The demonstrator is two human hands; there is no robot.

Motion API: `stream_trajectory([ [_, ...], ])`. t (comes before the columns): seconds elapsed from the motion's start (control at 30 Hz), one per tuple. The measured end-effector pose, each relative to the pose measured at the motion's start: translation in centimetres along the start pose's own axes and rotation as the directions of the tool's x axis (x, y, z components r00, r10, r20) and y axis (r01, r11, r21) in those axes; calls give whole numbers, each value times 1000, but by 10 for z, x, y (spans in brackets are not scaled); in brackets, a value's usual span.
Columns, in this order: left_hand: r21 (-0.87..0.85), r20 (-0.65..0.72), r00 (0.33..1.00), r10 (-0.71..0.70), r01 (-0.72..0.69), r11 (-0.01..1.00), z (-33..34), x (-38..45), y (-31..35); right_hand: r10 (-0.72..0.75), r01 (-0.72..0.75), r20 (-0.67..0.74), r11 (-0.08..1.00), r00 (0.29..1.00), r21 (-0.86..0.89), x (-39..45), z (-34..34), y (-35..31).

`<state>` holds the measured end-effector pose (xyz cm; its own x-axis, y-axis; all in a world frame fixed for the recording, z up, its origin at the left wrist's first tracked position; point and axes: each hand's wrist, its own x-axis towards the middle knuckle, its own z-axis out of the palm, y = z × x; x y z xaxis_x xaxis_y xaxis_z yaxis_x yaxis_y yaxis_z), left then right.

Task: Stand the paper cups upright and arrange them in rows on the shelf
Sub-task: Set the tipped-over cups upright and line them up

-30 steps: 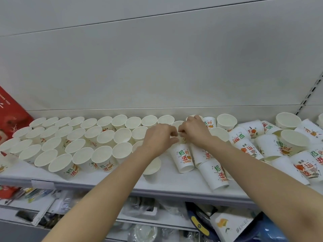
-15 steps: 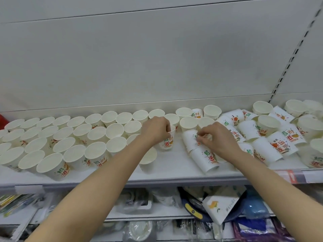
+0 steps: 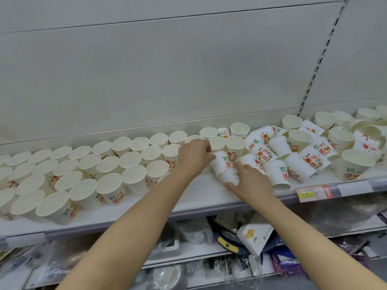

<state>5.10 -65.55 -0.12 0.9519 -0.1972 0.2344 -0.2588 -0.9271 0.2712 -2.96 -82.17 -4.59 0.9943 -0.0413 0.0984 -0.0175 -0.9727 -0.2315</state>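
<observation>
Dozens of upright cups (image 3: 109, 186) fill the shelf's (image 3: 194, 203) left; my right hand (image 3: 250, 183) grips a toppled cup (image 3: 230, 176), my left hand (image 3: 193, 156) pinches another (image 3: 219, 165); a jumble (image 3: 303, 160) remains rightward.

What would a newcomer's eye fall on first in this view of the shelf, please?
First, the neat rows of upright cups filling the left half of the shelf, set against the jumbled pile of tipped cups on its right half. Between them, both arms reach in: the left hand rests at the end of the rows, while the right hand lies on a tipped cup near the front edge.
</observation>
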Motion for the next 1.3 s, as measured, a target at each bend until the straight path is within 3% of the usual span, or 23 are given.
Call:
stream_trajectory([
  [0.17, 125, 98, 995, -35, 23, 992, 21, 2, 25, 69, -54, -98, 988, 993, 143, -7, 0, 4],
  [0.37, 33, 162, 969, -185, 182, 983, 38, 5, 43, 109, -72, -171, 975, 979, 210, -20, 3, 0],
  [0.53, -47, 174, 945, -276, 288, 956, 44, 5, 49, 197, -120, -141, 897, 970, 426, -23, 8, 2],
  [0.77, -5, 167, 980, -109, 111, 994, 11, -5, 35, 204, -41, -157, 723, 966, 690, -36, 15, 17],
  [1.0, 47, 97, 993, 62, -67, 997, -1, -47, 9, 193, 35, -204, 638, 960, 769, -48, 16, 6],
  [1.1, -63, 60, 997, 52, -48, 997, -5, -60, 1, 169, 54, -174, 547, 970, 835, -48, 11, -6],
  [1.17, -245, -32, 999, 14, -21, 969, -16, -71, 0, 135, 102, -191, 488, 972, 867, -50, 7, -18],
  [1.3, -584, -23, 999, 49, -53, 810, -42, -92, -2, 78, 231, -288, 421, 954, 877, -51, -7, -50],
])
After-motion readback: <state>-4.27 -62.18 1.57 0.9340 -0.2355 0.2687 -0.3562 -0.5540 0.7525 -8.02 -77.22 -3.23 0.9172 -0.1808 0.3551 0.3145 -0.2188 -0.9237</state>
